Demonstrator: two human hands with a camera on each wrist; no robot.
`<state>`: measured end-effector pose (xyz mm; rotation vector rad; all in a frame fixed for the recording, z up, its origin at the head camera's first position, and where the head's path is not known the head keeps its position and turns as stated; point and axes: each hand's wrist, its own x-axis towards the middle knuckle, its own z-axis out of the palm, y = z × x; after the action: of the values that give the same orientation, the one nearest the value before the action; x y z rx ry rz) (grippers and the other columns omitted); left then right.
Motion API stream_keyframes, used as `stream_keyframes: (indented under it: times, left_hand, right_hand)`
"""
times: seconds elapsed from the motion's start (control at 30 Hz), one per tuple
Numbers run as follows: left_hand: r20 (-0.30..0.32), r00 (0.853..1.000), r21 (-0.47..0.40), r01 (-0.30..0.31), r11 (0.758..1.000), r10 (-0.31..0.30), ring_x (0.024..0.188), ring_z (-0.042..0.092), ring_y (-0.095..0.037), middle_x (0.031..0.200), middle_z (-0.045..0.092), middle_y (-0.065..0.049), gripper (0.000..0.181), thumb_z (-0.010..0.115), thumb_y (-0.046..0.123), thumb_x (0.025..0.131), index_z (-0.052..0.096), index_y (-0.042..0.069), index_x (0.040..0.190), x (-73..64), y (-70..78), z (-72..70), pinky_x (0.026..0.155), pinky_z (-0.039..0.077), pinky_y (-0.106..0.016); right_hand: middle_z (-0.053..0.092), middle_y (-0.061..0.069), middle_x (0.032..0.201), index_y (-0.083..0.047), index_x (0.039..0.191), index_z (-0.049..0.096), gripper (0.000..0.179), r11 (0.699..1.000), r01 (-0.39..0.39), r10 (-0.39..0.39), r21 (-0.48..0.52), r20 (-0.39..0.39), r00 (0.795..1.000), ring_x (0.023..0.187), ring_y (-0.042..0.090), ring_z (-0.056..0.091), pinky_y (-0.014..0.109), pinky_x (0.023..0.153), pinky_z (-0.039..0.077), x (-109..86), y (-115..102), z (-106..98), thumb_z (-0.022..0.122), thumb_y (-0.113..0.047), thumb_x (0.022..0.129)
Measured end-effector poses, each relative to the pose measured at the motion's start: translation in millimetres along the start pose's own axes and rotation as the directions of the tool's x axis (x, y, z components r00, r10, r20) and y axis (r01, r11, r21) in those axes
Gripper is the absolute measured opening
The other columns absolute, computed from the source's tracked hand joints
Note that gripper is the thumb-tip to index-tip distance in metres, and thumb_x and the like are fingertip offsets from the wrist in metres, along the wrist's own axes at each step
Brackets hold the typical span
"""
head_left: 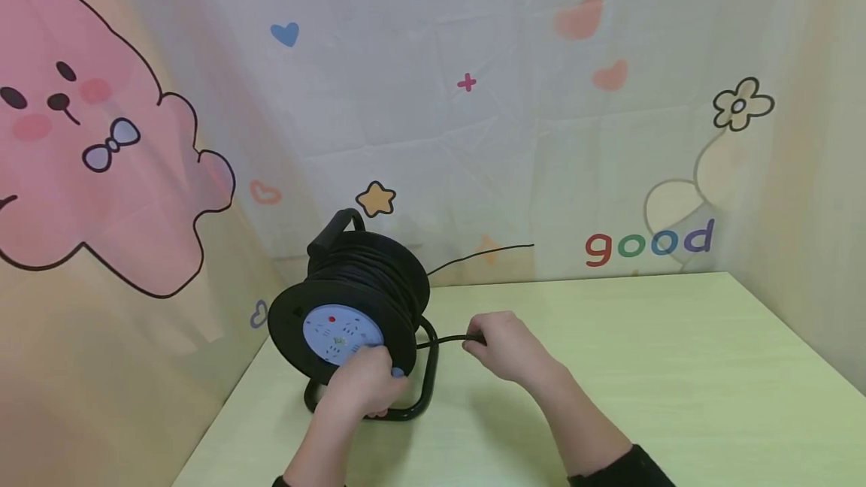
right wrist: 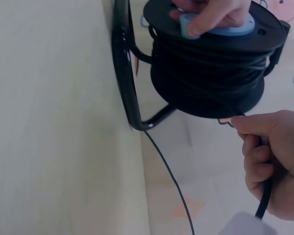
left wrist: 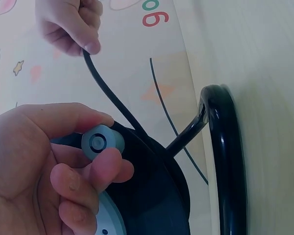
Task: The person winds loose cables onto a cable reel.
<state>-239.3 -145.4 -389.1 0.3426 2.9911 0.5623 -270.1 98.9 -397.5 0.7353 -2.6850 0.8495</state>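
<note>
A black cable reel stands on the table's left part, its round light-blue socket panel facing me. My left hand is at the lower right of that panel and pinches a small light-blue knob between thumb and fingers. Right of the reel, my right hand grips the loose length of black cable coming off the windings. In the right wrist view, this cable passes through the curled fingers and meets a pale grey block at the bottom edge.
The reel's black tubular stand rests on the pale green table, with its carrying handle on top. Behind hangs a printed curtain. A thin dark line runs along the curtain, right of the reel.
</note>
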Motion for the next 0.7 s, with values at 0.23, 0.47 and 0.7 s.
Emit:
stream_keyframes:
  times: [0.23, 0.47, 0.7]
  left_hand:
    - [0.013, 1.0, -0.004, 0.008, 1.0, -0.008, 0.043, 0.053, -0.014, 0.048, 0.055, 0.001, 0.019, 0.054, 0.02, 0.08, 0.053, 0.011, 0.063, 0.9, -2.4, 0.4, 0.044, 0.043, -0.032]
    - [0.013, 1.0, -0.029, -0.003, 1.0, 0.004, 0.041, 0.054, -0.015, 0.046, 0.054, 0.001, 0.02, 0.054, 0.019, 0.079, 0.053, 0.011, 0.061, 2.2, -4.7, 1.8, 0.043, 0.044, -0.032]
    - [0.022, 1.0, -0.046, 0.006, 0.999, -0.005, 0.041, 0.054, -0.015, 0.045, 0.055, 0.001, 0.022, 0.055, 0.02, 0.082, 0.054, 0.009, 0.063, 0.8, -7.4, 2.0, 0.044, 0.045, -0.032]
  right_hand:
    - [0.059, -0.012, 0.079, -0.02, 0.1, 0.064, 0.011, 0.983, -0.008, 0.01, -0.185, 0.011, 1.0, 0.066, 0.007, 0.052, 0.031, 0.057, 0.045, -11.8, 9.0, -23.7, 0.065, -0.014, 0.09]
    - [0.05, -0.008, 0.058, -0.025, 0.116, 0.054, 0.022, 0.984, -0.141, 0.159, -0.113, 0.172, 0.972, 0.045, 0.009, 0.044, 0.03, 0.048, 0.037, -25.9, 19.9, -40.8, 0.05, -0.014, 0.098]
    - [0.061, -0.006, 0.084, -0.014, 0.13, 0.051, 0.041, 0.995, -0.081, 0.087, -0.05, 0.129, 0.988, 0.069, 0.008, 0.054, 0.035, 0.065, 0.047, -29.4, 36.5, -61.3, 0.061, -0.009, 0.09]
